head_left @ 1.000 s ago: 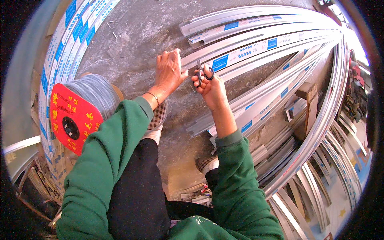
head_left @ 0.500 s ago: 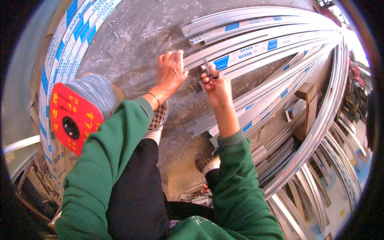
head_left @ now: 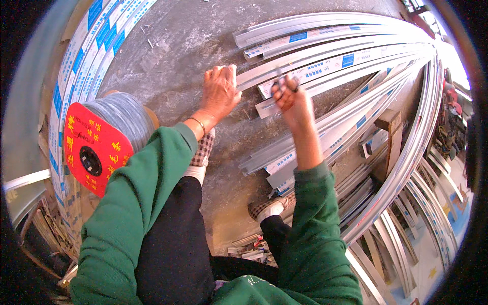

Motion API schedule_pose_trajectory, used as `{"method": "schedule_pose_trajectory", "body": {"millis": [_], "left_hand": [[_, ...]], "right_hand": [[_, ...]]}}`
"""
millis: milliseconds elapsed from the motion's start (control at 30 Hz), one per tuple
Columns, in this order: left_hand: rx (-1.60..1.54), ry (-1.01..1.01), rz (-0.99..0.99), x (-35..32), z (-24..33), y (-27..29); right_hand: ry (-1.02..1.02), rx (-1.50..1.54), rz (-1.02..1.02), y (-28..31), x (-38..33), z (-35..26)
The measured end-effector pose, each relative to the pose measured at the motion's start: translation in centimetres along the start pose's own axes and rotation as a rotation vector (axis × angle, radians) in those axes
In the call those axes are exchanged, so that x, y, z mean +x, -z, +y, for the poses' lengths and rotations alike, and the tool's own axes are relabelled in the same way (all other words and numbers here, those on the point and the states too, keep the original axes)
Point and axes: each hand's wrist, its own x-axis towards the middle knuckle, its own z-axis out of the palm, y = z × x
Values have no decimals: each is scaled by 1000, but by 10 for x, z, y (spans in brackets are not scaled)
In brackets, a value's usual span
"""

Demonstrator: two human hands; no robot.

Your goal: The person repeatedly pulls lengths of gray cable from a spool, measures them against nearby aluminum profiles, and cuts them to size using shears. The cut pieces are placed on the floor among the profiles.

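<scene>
My left hand [head_left: 220, 92] is closed round the near end of a long pale metal profile [head_left: 254, 76] lying among others on the floor. Its fingertips are hidden behind the hand. To its right, my right hand [head_left: 295, 101] is closed on a small pair of dark-handled scissors [head_left: 282, 84], raised over the profiles. Motion blurs the blades, and whether they touch anything cannot be made out. A large reel of grey strip [head_left: 122, 114] with a red end plate stands left of my left forearm.
Film-covered profiles [head_left: 96, 56] run along the left side. More profiles [head_left: 315, 137] fan out at the right, some resting by a wooden support [head_left: 394, 134]. My checkered shoes [head_left: 203, 150] stand on the concrete floor [head_left: 173, 66]. Small offcuts [head_left: 249, 249] lie near my feet.
My right hand has moved right with the scissors, away from my left hand. The left hand stays at the profile's end, nearly still.
</scene>
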Motion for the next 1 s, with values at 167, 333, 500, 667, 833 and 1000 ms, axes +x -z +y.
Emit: {"method": "schedule_pose_trajectory", "body": {"millis": [167, 333, 500, 667, 833, 1000], "left_hand": [[-6, 10, -19, 0, -1, -1], [-10, 15, -2, 1, 1, -2], [-1, 23, -12, 1, 1, -1], [-10, 19, -44, 0, -1, -1], [-18, 3, -35, 1, 0, 0], [-16, 8, -14, 3, 1, 0]], "right_hand": [[-151, -49, 50, -28, -30, 47], [-136, -30, 115, -30, -27, 49], [-55, -60, 177, -23, -22, 44], [184, 50, 275, 27, 21, -8], [283, 33, 382, 75, 79, -99], [247, -21, 148, 51, 61, -76]]}}
